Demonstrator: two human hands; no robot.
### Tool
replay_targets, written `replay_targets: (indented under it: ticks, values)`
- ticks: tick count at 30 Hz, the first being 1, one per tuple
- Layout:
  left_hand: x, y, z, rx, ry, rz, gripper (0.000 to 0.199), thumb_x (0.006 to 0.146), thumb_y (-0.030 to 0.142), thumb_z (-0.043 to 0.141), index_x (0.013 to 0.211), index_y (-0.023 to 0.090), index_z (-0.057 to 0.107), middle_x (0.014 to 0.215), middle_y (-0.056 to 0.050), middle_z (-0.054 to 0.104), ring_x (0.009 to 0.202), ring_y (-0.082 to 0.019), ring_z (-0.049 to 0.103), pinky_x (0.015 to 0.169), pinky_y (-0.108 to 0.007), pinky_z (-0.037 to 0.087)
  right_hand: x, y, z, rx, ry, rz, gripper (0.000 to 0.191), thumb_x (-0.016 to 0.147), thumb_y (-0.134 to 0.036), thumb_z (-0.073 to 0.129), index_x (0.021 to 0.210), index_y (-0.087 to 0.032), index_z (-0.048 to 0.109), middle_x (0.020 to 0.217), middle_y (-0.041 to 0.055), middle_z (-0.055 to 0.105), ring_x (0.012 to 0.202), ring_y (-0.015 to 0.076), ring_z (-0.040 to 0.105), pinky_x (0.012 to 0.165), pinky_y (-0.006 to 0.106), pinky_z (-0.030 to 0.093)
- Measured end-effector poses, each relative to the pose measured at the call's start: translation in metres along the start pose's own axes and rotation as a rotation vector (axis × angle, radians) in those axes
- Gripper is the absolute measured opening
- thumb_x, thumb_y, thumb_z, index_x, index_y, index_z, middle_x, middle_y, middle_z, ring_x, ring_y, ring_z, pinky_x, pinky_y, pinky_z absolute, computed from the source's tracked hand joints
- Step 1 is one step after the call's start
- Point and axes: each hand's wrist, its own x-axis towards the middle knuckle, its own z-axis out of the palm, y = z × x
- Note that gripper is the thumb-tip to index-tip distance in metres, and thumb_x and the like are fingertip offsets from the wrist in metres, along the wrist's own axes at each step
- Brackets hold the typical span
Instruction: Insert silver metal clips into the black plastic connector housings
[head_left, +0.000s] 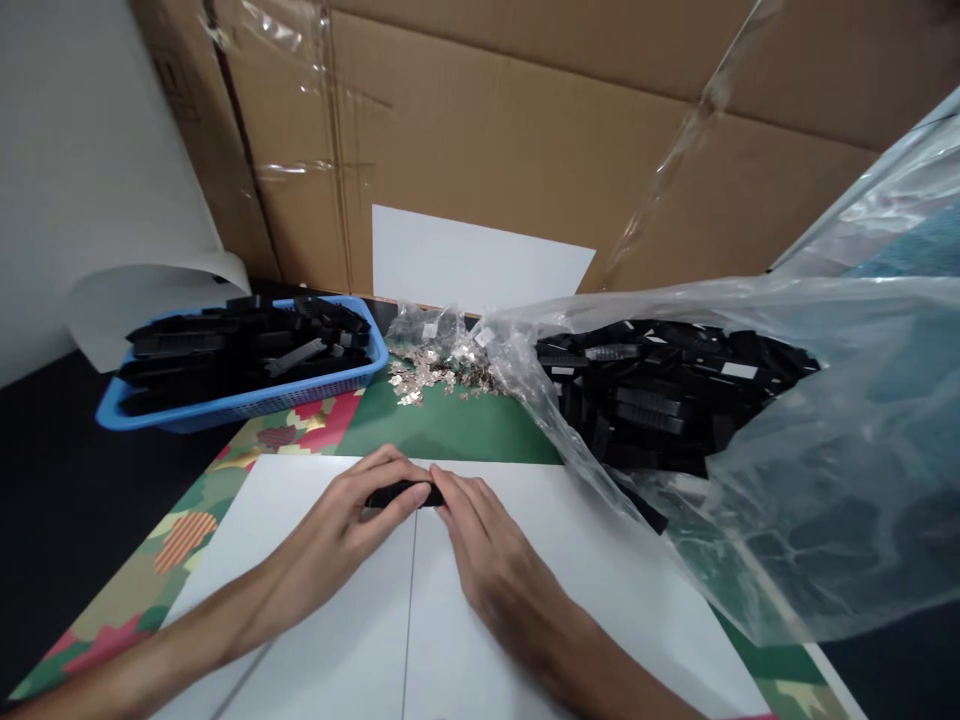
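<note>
A small black plastic piece [384, 494] is held over the white paper [337, 640], near its far edge. My left hand [367, 505] is closed on the piece, with the thumb along the near side and the fingers behind it. My right hand [480, 530] grips the right end of the same piece, its fingers pressed together. The two hands meet at the fingertips, which hide much of the piece, so its exact kind does not show. Just beyond the hands lies a loose heap of small shiny metal pieces [442, 375] on the green surface [450, 425].
At the left stands a blue basket [255, 402] full of black plastic pieces [210, 345]. On the right, a clear plastic bag [825, 520] lies open with many similar black parts [667, 390] inside. Behind everything rises a cardboard wall [510, 130] with a white sheet [480, 255] against it.
</note>
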Motion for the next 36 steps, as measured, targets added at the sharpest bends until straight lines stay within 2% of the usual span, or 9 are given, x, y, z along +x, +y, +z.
replay_targets:
  ticks: [4,8,11,16,19,23,30,33,36]
  values:
    - [0.001,-0.002,0.005,-0.032,0.025,0.018,0.029,0.106,0.044,0.051,0.100,0.023,0.071,0.095,-0.002,0.059,0.091,-0.018,0.055,0.082,-0.029,0.043,0.003,-0.004,-0.001,-0.020,-0.025,0.057,0.066,0.107,-0.011,0.046,0.167,-0.011,0.019,0.133,0.0191,0.066,0.117,0.0309,0.067,0.098,0.047,0.064]
    - [0.003,-0.003,0.006,-0.072,0.033,-0.006,0.033,0.105,0.047,0.053,0.091,0.022,0.070,0.092,-0.002,0.058,0.084,-0.018,0.050,0.074,-0.029,0.039,0.005,-0.001,-0.006,-0.205,-0.099,-0.124,0.078,0.097,0.007,0.031,0.166,0.001,-0.005,0.146,0.0300,0.057,0.131,0.0371,0.061,0.104,0.050,0.060]
    - [0.003,-0.002,0.001,-0.074,0.008,-0.056,0.035,0.104,0.049,0.053,0.094,0.022,0.073,0.090,-0.002,0.058,0.080,-0.018,0.049,0.070,-0.029,0.036,0.009,0.007,-0.016,-0.202,-0.186,-0.218,0.079,0.096,0.007,0.027,0.164,0.002,-0.013,0.144,0.0307,0.058,0.127,0.0353,0.065,0.104,0.049,0.059]
    - [0.006,-0.008,-0.013,-0.058,-0.084,-0.042,0.038,0.103,0.053,0.053,0.099,0.023,0.077,0.078,0.001,0.050,0.076,-0.017,0.049,0.070,-0.029,0.035,0.019,0.028,-0.032,0.013,-0.318,-0.245,0.064,0.107,-0.004,0.033,0.167,-0.005,0.012,0.132,0.0220,0.066,0.118,0.0280,0.066,0.100,0.043,0.060]
    - [0.009,-0.014,-0.020,-0.123,-0.095,-0.068,0.036,0.102,0.054,0.055,0.104,0.024,0.076,0.085,0.000,0.058,0.077,-0.017,0.051,0.072,-0.029,0.039,0.035,0.044,-0.033,0.183,-0.359,-0.131,0.053,0.111,-0.022,0.046,0.162,-0.018,0.034,0.127,0.0127,0.068,0.113,0.0229,0.067,0.098,0.038,0.060]
    - [0.016,-0.022,-0.025,-0.369,-0.015,-0.110,0.035,0.095,0.050,0.069,0.117,0.024,0.068,0.098,-0.003,0.070,0.094,-0.021,0.061,0.082,-0.030,0.044,0.065,0.076,-0.022,0.194,-0.185,0.072,0.044,0.107,-0.042,0.058,0.146,-0.023,0.057,0.124,0.0096,0.066,0.119,0.0229,0.062,0.105,0.040,0.055]
    - [0.017,-0.019,-0.032,-0.572,0.115,-0.193,0.065,0.080,0.036,0.088,0.137,0.031,0.056,0.103,-0.001,0.070,0.090,-0.018,0.069,0.085,-0.030,0.050,0.085,0.109,0.008,0.014,-0.079,0.149,0.033,0.110,-0.025,0.044,0.136,-0.021,0.065,0.113,0.0108,0.062,0.111,0.0253,0.059,0.102,0.047,0.053]
    - [0.016,-0.017,-0.031,-0.529,0.088,-0.224,0.050,0.086,0.041,0.081,0.131,0.030,0.063,0.104,-0.003,0.073,0.100,-0.021,0.070,0.091,-0.031,0.051,0.084,0.100,0.015,-0.052,-0.116,0.088,0.035,0.108,-0.023,0.050,0.139,-0.023,0.064,0.125,0.0130,0.060,0.119,0.0278,0.055,0.105,0.049,0.052]
    - [0.017,-0.021,-0.028,-0.561,0.127,-0.205,0.032,0.086,0.046,0.081,0.105,0.023,0.069,0.102,-0.003,0.071,0.103,-0.022,0.069,0.095,-0.034,0.054,0.083,0.090,0.020,-0.111,-0.154,0.026,0.037,0.107,-0.024,0.052,0.143,-0.025,0.063,0.136,0.0151,0.057,0.125,0.0312,0.051,0.108,0.053,0.050]
